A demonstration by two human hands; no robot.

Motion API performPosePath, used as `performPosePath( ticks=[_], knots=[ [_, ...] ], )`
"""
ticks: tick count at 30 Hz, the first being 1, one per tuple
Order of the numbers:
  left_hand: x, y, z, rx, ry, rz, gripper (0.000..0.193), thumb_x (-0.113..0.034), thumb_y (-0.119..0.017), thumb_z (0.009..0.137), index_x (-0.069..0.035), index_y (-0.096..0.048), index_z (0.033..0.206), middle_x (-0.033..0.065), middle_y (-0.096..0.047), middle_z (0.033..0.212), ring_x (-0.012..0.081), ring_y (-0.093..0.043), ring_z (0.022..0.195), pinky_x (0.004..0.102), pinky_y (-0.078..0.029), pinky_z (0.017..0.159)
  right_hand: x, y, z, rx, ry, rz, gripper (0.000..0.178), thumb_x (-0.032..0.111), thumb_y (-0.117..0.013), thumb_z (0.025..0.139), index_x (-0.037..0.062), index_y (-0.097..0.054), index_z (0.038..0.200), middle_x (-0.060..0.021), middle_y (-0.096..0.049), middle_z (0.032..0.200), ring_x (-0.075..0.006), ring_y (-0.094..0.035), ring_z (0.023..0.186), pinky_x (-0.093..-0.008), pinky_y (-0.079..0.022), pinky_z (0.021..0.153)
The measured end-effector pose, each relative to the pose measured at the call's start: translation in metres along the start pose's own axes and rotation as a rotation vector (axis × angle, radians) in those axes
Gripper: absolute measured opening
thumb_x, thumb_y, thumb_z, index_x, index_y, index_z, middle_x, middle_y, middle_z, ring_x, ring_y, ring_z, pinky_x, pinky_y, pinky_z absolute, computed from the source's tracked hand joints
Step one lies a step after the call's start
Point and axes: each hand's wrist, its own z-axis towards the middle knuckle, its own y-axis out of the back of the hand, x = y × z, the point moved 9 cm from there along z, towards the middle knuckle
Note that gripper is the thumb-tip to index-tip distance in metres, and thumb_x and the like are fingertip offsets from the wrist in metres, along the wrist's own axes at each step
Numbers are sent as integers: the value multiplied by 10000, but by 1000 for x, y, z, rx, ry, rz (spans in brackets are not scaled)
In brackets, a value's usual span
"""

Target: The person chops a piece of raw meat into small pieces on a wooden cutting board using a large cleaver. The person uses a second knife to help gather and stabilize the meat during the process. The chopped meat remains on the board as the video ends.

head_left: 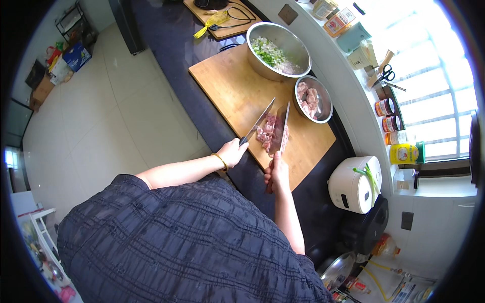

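My left hand [233, 152] is closed round the dark handle of a narrow kitchen knife [261, 121], its blade slanting up over the wooden cutting board [227, 83]. In my right hand [277, 174] is the handle of a broad cleaver [280, 130]. Pieces of chopped raw meat [265, 133] lie on the board between the two blades, with some more showing on the cleaver's right side. Beyond them, a small steel bowl [327, 112] holds larger chunks of raw meat [307, 100]. A bigger steel bowl [255, 62] contains chopped green and whitish vegetables [273, 54].
A white rice cooker [343, 184] with green onion stalks [371, 179] on top stands right of the board. Jars [385, 107] and bottles line the windowsill. At the far end of the dark counter [156, 30] lies another board [232, 31] with a black cord and a yellow bag.
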Motion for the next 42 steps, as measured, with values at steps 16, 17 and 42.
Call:
performPosePath(
  ticks=[16,17,42],
  knots=[
    [0,0,2,72,52,-94,339,-365,-433,902,-57,-358,781,45,-437,598,126,-433,401,275,-401,356,-16,1,-3,-87,-14,-128,499,533,-360,879,79,-414,681,-22,-396,463,-117,-366,321,-260,-315,291],
    [-1,0,3,67,51,-87,338,-364,-433,902,-57,-358,782,45,-436,598,126,-431,401,274,-400,356,-16,0,-2,-74,-18,-146,500,537,-361,877,81,-412,679,-22,-395,464,-118,-365,322,-259,-316,292],
    [2,0,1,91,79,-138,327,-357,-430,903,-67,-346,778,34,-423,600,113,-417,399,269,-386,340,3,24,0,-29,59,11,486,542,-355,879,98,-399,687,-12,-372,462,-109,-334,324,-263,-293,300]
  ],
)
